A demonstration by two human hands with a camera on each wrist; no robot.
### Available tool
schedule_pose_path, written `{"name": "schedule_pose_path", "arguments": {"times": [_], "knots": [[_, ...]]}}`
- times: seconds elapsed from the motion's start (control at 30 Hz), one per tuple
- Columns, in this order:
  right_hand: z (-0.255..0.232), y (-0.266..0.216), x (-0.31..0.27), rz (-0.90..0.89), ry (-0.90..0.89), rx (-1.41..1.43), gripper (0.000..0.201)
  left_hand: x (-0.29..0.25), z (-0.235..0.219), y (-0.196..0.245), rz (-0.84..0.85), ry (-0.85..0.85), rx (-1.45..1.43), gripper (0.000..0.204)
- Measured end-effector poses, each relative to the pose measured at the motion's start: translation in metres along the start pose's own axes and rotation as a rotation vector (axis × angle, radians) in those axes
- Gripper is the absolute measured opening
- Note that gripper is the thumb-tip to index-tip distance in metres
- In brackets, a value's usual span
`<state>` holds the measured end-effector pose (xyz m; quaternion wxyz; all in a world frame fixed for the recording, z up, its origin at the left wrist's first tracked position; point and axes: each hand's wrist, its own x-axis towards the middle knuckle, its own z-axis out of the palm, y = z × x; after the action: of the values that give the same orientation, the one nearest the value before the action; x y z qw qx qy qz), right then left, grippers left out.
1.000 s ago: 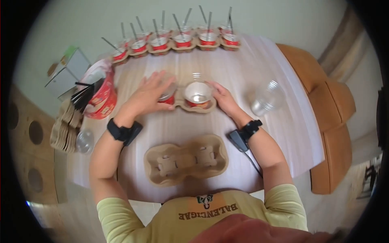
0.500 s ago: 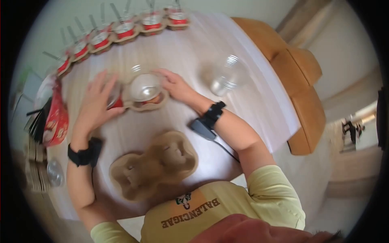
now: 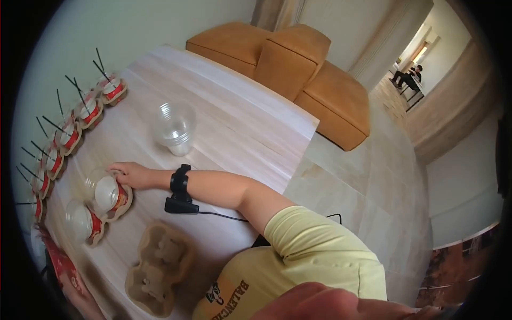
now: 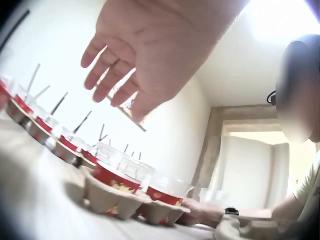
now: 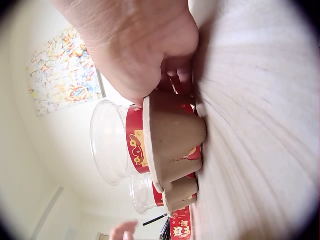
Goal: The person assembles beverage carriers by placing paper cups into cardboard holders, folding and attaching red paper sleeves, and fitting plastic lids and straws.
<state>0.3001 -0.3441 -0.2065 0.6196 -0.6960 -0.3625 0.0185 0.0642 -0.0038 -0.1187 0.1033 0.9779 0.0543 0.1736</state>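
My right hand (image 3: 133,174) grips the far end of a brown pulp cup carrier (image 5: 175,135), thumb at its rim and fingers curled against its side. Two clear plastic cups with red bands stand in that carrier, the nearer one to this hand (image 5: 137,142) and the second (image 3: 80,221) beyond it. My left hand (image 4: 150,55) is away from the carrier with fingers spread and straight, nothing in it. In the head view it is low at the left edge, by the red bucket (image 3: 61,261), partly cut off. An unfilled two-cup carrier (image 3: 160,269) lies close to my body.
A row of carriers with red-banded cups (image 3: 69,136) and black straws lines the table's far left side. Nested clear cups (image 3: 175,128) stand on the table (image 3: 234,133). Brown leather seats (image 3: 290,64) stand beyond its edge. A person (image 3: 410,77) sits far off.
My left hand has left the cup and moved away toward the red bucket. The right hand stays at the carrier. The head view has swung round to the right.
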Motion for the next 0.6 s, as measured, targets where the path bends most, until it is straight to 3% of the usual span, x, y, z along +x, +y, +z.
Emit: {"name": "schedule_pose_path", "arguments": {"times": [0.03,0.07,0.1,0.13,0.17,0.2,0.23,0.27,0.33,0.37,0.43,0.5,0.6], "knots": [[-0.001,-0.001,-0.001,0.072,-0.020,0.039,0.036,-0.024,0.012,-0.023,-0.140,0.229,-0.562,0.031],[-0.001,0.005,-0.001,0.133,-0.065,0.093,0.038,-0.050,-0.006,-0.014,-0.392,-0.001,0.048,0.031],[0.000,0.039,0.003,-0.229,-0.119,-0.010,0.040,-0.068,-0.022,0.010,-0.460,-0.141,0.202,0.038],[-0.002,0.025,-0.001,0.139,-0.198,0.422,0.045,-0.085,-0.028,0.026,-0.554,-0.284,0.353,0.046],[-0.009,0.025,0.000,-0.127,-0.187,-0.158,0.051,-0.130,-0.004,-0.018,-0.322,-0.025,0.389,0.043],[-0.009,0.011,0.003,-0.181,-0.103,-0.437,0.053,-0.134,-0.006,0.005,-0.336,-0.049,0.472,0.042],[-0.007,0.016,0.003,-0.230,-0.077,-0.418,0.056,-0.137,-0.013,0.021,-0.443,-0.076,0.357,0.044],[-0.013,-0.022,0.009,0.066,-0.185,-0.478,0.053,-0.137,-0.017,0.036,-0.497,-0.060,0.312,0.045],[-0.023,0.012,0.008,-0.113,-0.171,-0.538,0.047,-0.138,-0.026,0.041,-0.456,-0.059,0.157,0.045],[-0.027,0.007,0.008,-0.064,-0.177,-0.262,0.046,-0.135,-0.032,0.048,-0.521,-0.097,0.043,0.044],[-0.011,0.000,-0.001,0.133,-0.128,0.149,0.042,-0.149,-0.026,0.037,-0.420,-0.037,0.057,0.041],[-0.010,-0.004,-0.001,0.199,-0.167,0.271,0.039,-0.143,-0.035,0.041,-0.528,0.006,0.154,0.040],[-0.016,-0.007,-0.003,0.221,-0.160,0.282,0.038,-0.141,-0.039,0.039,-0.515,0.119,0.297,0.039]]}}
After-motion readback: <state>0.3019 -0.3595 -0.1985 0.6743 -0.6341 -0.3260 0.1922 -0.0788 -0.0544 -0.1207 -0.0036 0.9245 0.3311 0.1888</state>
